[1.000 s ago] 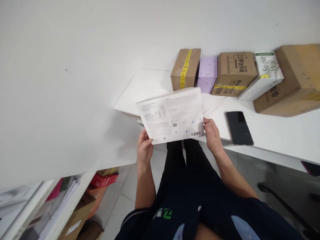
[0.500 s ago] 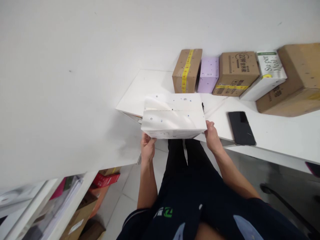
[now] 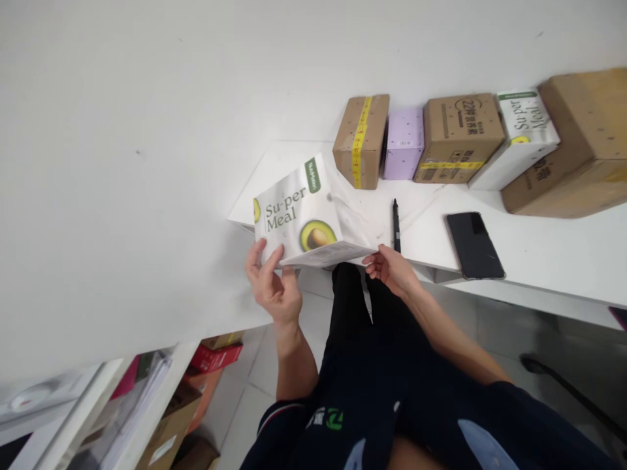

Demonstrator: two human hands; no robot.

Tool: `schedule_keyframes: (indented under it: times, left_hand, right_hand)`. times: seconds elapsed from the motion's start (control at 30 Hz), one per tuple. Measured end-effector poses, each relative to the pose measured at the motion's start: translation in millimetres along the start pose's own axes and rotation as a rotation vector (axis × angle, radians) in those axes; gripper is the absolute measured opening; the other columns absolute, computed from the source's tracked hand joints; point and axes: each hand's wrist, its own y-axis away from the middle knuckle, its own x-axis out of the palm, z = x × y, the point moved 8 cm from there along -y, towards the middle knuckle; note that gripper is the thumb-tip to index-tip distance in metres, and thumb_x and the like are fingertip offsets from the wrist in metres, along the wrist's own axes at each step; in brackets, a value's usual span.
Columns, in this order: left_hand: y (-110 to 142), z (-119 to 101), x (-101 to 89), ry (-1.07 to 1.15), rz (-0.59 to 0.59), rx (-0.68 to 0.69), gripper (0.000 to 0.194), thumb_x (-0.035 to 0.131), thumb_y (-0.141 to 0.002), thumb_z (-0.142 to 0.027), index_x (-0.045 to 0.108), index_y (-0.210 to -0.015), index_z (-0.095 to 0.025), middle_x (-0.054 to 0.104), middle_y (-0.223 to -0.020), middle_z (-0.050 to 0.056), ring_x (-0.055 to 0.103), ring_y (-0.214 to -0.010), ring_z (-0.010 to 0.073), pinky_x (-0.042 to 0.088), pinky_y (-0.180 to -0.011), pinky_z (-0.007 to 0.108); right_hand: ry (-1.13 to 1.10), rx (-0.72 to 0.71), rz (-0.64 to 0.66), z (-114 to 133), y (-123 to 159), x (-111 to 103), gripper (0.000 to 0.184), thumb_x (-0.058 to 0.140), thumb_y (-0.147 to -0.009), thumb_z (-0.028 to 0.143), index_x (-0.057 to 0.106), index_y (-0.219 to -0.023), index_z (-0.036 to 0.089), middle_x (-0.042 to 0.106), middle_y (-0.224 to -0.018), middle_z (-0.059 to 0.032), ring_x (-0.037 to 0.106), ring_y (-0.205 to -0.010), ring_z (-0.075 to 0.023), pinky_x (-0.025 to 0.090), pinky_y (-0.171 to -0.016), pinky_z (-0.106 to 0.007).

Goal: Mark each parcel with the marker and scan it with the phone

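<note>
A white carton [image 3: 306, 196] printed "Su-per Meal" with avocado pictures is held tilted above the front edge of the white desk. My left hand [image 3: 274, 284] grips its lower left corner, with fingers spread over the printed face; the thumb is partly hidden. At the lower right corner, my right hand [image 3: 392, 269] pinches the carton's edge between thumb and curled fingers. A black pen [image 3: 396, 225] lies on the desk just beyond my right hand, and a black smartphone [image 3: 474, 245] lies farther right.
Along the wall stand a taped brown box [image 3: 361, 140], a lilac box [image 3: 404, 143], another brown box [image 3: 460, 137], a second Su-per Meal carton [image 3: 526, 121] and a large brown box [image 3: 588, 150]. Shelves [image 3: 132, 411] with boxes and papers are at lower left.
The carton has been turned so its printed face shows instead of its plain white side. My left hand moved left and spread its fingers; my right hand moved left, and the pen is uncovered.
</note>
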Motion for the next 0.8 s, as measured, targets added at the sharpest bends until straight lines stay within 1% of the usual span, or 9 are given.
schedule_keyframes:
  times: [0.07,0.17,0.27,0.37,0.47,0.53,0.63,0.73,0.8]
  left_hand:
    - [-2,-10,10.0,-0.044,0.054,0.06,0.04,0.063,-0.09,-0.015,0.068,-0.127,-0.028,0.055,-0.141,0.009,0.05,-0.138,0.0265,0.041,-0.116,0.049]
    - [-2,-19,23.5,-0.07,0.111,0.113,0.04,0.066,-0.088,-0.017,0.067,-0.127,-0.028,0.049,-0.144,0.008,0.044,-0.141,0.027,0.037,-0.12,0.049]
    - [0,-21,29.8,-0.064,0.114,0.087,0.03,0.068,-0.089,-0.023,0.071,-0.119,-0.026,0.039,-0.148,0.008,0.037,-0.146,0.0285,0.037,-0.121,0.048]
    - [3,-15,31.4,-0.033,0.104,0.005,0.024,0.065,-0.093,-0.029,0.072,-0.115,-0.025,0.038,-0.146,0.007,0.036,-0.146,0.0274,0.04,-0.119,0.045]
    - [5,-14,32.1,-0.016,0.093,-0.029,0.023,0.062,-0.096,-0.032,0.072,-0.115,-0.024,0.04,-0.144,0.008,0.039,-0.143,0.0266,0.044,-0.115,0.042]
    - [4,-17,32.4,-0.026,0.078,-0.018,0.021,0.062,-0.096,-0.032,0.073,-0.112,-0.023,0.042,-0.141,0.008,0.042,-0.141,0.0258,0.043,-0.115,0.042]
    - [3,-24,30.3,-0.045,0.02,0.019,0.017,0.062,-0.096,-0.03,0.075,-0.103,-0.022,0.048,-0.133,0.008,0.048,-0.133,0.0236,0.043,-0.114,0.043]
    - [4,-28,26.3,-0.068,-0.04,0.048,0.011,0.065,-0.093,-0.026,0.074,-0.093,-0.021,0.053,-0.123,0.008,0.052,-0.125,0.0235,0.047,-0.108,0.045]
    - [7,-32,23.2,-0.069,-0.065,0.088,0.006,0.067,-0.09,-0.024,0.073,-0.089,-0.021,0.054,-0.117,0.007,0.053,-0.121,0.0237,0.046,-0.108,0.048]
  right_hand:
    - [-0.04,0.056,0.005,-8,-1,-1,0.028,0.046,-0.101,0.031,0.06,-0.08,0.018,0.074,-0.074,-0.0057,0.063,-0.053,-0.0113,0.049,-0.048,-0.021]
    - [-0.105,0.124,0.025,-18,-1,-1,0.028,0.044,-0.103,0.032,0.063,-0.089,0.017,0.078,-0.082,-0.0072,0.067,-0.055,-0.0122,0.053,-0.049,-0.021]
    - [-0.144,0.157,0.041,-26,-2,-4,0.027,0.045,-0.103,0.036,0.064,-0.094,0.018,0.079,-0.085,-0.0067,0.07,-0.058,-0.013,0.055,-0.05,-0.022]
    - [-0.16,0.139,0.025,-29,-3,-8,0.019,0.054,-0.099,0.037,0.062,-0.096,0.02,0.078,-0.086,-0.0055,0.072,-0.059,-0.014,0.058,-0.051,-0.023]
    - [-0.161,0.112,-0.012,-31,-4,-12,0.015,0.056,-0.098,0.036,0.06,-0.098,0.021,0.078,-0.084,-0.0043,0.072,-0.059,-0.0148,0.058,-0.051,-0.024]
    - [-0.167,0.111,-0.028,-31,-4,-13,0.014,0.056,-0.098,0.035,0.059,-0.098,0.022,0.077,-0.081,-0.0037,0.072,-0.059,-0.0148,0.058,-0.05,-0.024]
    - [-0.207,0.134,-0.016,-31,-2,-10,0.012,0.057,-0.097,0.033,0.06,-0.095,0.021,0.077,-0.081,-0.0042,0.072,-0.06,-0.0142,0.059,-0.053,-0.023]
    - [-0.254,0.147,-0.017,-30,2,-7,0.014,0.058,-0.096,0.031,0.061,-0.089,0.02,0.076,-0.081,-0.0065,0.072,-0.062,-0.0138,0.06,-0.057,-0.023]
    - [-0.265,0.138,-0.013,-28,4,-5,0.014,0.057,-0.096,0.03,0.063,-0.088,0.02,0.075,-0.079,-0.0059,0.071,-0.064,-0.0141,0.06,-0.059,-0.024]
